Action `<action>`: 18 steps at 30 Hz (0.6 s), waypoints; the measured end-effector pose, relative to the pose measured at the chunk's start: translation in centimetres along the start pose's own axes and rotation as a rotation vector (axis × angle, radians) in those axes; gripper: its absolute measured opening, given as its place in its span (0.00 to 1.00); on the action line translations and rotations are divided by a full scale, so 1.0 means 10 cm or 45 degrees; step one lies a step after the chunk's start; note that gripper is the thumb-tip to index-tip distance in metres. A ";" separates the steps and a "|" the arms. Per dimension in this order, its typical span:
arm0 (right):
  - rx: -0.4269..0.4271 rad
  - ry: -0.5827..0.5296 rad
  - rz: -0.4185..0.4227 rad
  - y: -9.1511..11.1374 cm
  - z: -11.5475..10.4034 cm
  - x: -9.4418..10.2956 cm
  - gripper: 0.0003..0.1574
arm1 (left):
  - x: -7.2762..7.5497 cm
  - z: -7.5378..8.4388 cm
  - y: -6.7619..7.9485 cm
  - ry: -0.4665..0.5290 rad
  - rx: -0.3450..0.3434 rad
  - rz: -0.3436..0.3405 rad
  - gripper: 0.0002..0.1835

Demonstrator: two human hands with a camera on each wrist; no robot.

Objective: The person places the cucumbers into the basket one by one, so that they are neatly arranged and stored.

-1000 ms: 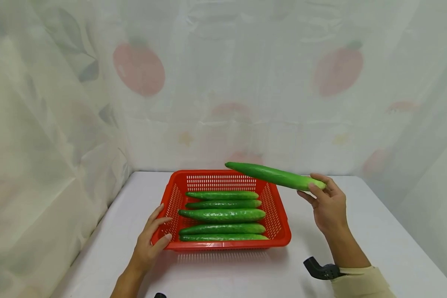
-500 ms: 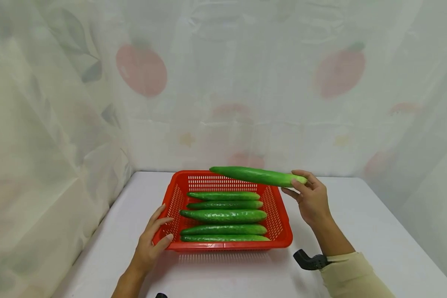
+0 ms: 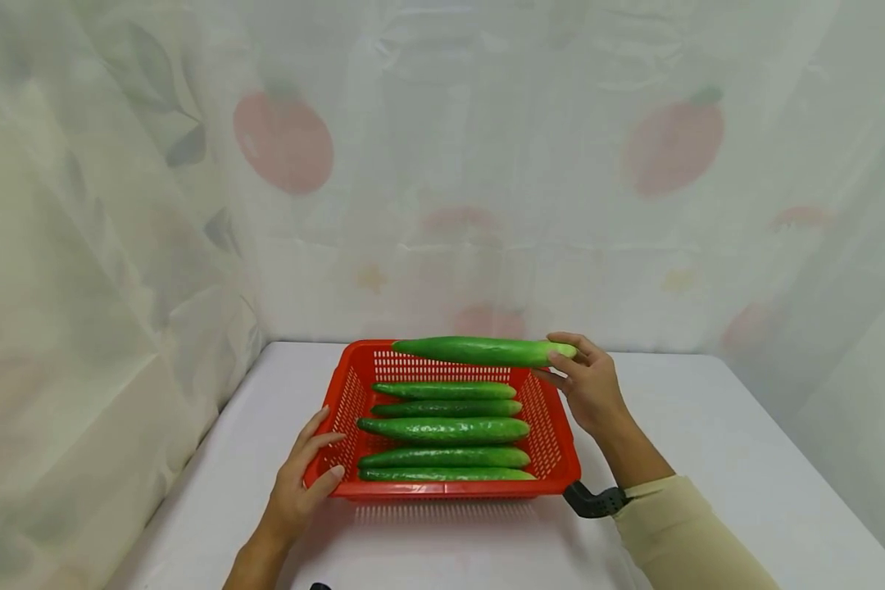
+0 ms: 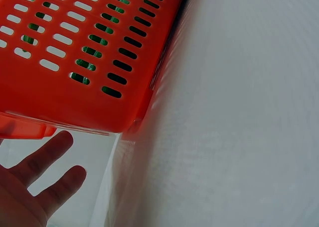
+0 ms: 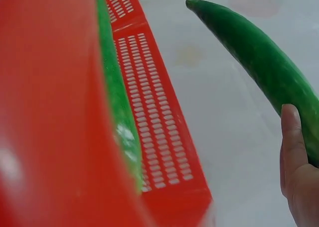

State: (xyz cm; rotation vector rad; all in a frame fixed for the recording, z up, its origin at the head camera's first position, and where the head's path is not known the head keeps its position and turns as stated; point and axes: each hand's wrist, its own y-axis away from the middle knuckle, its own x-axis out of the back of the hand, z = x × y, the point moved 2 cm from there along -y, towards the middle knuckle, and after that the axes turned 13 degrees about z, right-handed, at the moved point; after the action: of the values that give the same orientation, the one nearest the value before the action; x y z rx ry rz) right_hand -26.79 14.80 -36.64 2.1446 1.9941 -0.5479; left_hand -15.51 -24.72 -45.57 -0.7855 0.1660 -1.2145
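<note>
A cucumber (image 3: 479, 351) hangs almost level above the back rim of a red plastic basket (image 3: 442, 489). My right hand (image 3: 592, 385) pinches its pale right end between thumb and fingers; the right wrist view shows the thumb (image 5: 293, 132) against the green skin. Inside the basket, several more cucumbers (image 3: 442, 428) lie side by side, tips to the left. My left hand (image 3: 293, 483) rests on the basket's front left corner with fingers spread over the rim. Two straight fingers (image 4: 45, 160) show beside the slotted wall in the left wrist view.
The basket stands on a white-covered table (image 3: 708, 459). A pale curtain (image 3: 442, 164) with faded fruit prints hangs behind, and a draped sheet (image 3: 81, 328) closes the left side. On the right wrist sits a black camera mount (image 3: 593, 500), close to the basket's front right corner.
My right hand has moved left with the cucumber, from beyond the basket's right side to over its back rim. The cucumber has levelled out. My left hand stays at the basket's corner.
</note>
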 end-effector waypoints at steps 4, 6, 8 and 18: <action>-0.028 0.020 -0.016 -0.03 0.01 -0.04 0.13 | 0.00 0.01 0.00 -0.004 -0.004 0.006 0.19; -0.045 0.029 -0.019 -0.03 0.00 -0.05 0.13 | 0.00 0.00 0.00 0.003 -0.003 0.001 0.19; -0.059 0.034 -0.018 -0.04 -0.02 -0.05 0.12 | 0.00 0.00 0.01 0.007 0.000 -0.009 0.19; -0.078 0.034 -0.060 -0.14 -0.14 -0.14 0.14 | -0.01 -0.02 0.01 0.003 0.001 0.019 0.20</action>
State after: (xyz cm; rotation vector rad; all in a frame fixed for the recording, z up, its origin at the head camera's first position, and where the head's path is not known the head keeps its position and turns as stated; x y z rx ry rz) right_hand -28.01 14.10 -34.66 2.0845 2.0526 -0.4612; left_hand -15.56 -24.72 -45.86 -0.7811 0.1730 -1.2010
